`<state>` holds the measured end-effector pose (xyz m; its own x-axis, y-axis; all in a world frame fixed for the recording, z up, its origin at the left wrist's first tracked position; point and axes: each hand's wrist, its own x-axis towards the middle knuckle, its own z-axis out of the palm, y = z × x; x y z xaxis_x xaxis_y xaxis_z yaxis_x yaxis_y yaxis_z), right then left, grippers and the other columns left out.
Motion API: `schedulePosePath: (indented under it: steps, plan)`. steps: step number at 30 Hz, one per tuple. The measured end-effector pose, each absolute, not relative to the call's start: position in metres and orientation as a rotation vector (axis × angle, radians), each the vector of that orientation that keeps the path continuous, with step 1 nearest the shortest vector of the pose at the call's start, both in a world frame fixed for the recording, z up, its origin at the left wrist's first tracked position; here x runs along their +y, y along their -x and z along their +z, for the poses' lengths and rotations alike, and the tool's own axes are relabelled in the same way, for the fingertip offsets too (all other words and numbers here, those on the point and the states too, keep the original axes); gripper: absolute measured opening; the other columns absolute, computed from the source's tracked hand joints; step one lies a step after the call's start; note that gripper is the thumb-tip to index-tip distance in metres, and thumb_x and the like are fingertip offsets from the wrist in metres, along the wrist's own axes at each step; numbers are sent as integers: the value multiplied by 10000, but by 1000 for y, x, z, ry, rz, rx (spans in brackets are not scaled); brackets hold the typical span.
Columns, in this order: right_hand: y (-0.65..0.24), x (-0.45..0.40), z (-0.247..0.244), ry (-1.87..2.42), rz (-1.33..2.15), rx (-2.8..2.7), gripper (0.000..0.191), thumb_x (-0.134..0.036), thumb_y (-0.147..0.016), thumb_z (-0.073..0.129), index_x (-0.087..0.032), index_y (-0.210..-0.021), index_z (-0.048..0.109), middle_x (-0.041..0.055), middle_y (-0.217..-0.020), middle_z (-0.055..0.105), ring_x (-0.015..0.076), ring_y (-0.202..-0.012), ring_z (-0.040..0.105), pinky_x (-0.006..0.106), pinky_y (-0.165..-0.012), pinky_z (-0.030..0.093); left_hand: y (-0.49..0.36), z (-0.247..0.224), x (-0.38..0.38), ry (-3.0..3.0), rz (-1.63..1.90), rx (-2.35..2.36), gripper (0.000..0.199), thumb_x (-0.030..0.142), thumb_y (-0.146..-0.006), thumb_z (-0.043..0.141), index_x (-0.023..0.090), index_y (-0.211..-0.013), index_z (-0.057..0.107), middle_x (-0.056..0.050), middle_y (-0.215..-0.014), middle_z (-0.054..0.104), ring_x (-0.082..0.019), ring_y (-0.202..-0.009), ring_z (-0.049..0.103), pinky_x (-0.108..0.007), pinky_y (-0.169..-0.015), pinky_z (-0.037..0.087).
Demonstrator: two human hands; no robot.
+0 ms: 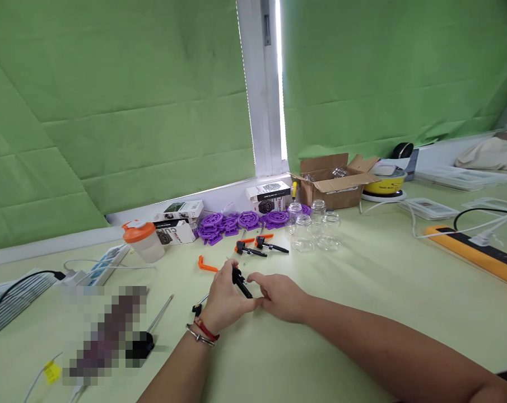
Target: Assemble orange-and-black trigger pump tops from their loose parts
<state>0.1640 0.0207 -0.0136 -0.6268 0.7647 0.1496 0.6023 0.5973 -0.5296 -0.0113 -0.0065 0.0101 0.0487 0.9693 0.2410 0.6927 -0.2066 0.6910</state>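
Observation:
My left hand holds a black part with a slim handle between its thumb and fingers, above the table. My right hand meets it from the right, with fingers curled at the near end of the handle and its thumb by my left thumb. Just beyond lie two black crank handles with orange pieces. A loose orange piece lies behind my left hand. Beside my left wrist is a metal rod with a black fitting, partly hidden.
Purple round parts, printed boxes, clear glass jars and an open cardboard box line the back. A shaker cup and a black part with a rod are left. An orange power strip is right.

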Motion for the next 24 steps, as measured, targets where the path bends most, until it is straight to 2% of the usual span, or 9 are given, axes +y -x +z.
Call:
schedulePosePath:
  steps: [5,15,18,20,22,24]
  plan:
    - [-164,20,-12,1066,602,-2474,518,-187,-734,524,-277,-1234,426,-25,-731,577,134,-651,514,221,-558,268,10,9,-6,-1962,930,1674,755,407,-475,756,218,-1112,398,-56,-1044,522,-246,-978,515,-389,-828,429]
    - [-164,23,-14,1133,696,-2356,410,-163,-742,509,-253,-1141,530,-16,-692,576,134,-651,507,227,-570,300,11,6,-5,-2011,939,1708,727,371,-487,734,219,-1115,401,-55,-1037,527,-246,-977,525,-398,-834,435]
    - [-164,27,-19,1152,895,-2167,276,-207,-786,490,-207,-1047,577,-13,-669,565,114,-598,478,224,-552,323,11,4,-4,-2077,945,1731,733,362,-483,726,223,-1125,400,-58,-1059,528,-259,-1003,524,-406,-846,434]
    - [-162,28,-20,1105,1130,-2070,193,-294,-823,471,-168,-872,610,-6,-644,555,97,-551,449,221,-525,332,10,3,-4,-2122,934,1772,734,365,-482,717,216,-1128,401,-74,-1097,519,-276,-1041,508,-417,-861,430]
    - [-159,26,-20,1037,1425,-1998,313,-390,-850,434,-152,-707,578,-4,-592,542,79,-489,412,218,-484,328,9,2,-4,-2156,927,1807,745,360,-473,710,207,-1134,402,-91,-1137,506,-293,-1080,485,-429,-882,421]
    - [-156,23,-19,959,1671,-1912,359,-435,-849,431,-154,-656,543,-13,-543,529,67,-441,392,211,-447,317,7,2,-5,-2198,929,1823,768,338,-458,706,200,-1147,396,-98,-1156,498,-301,-1097,471,-438,-904,411]
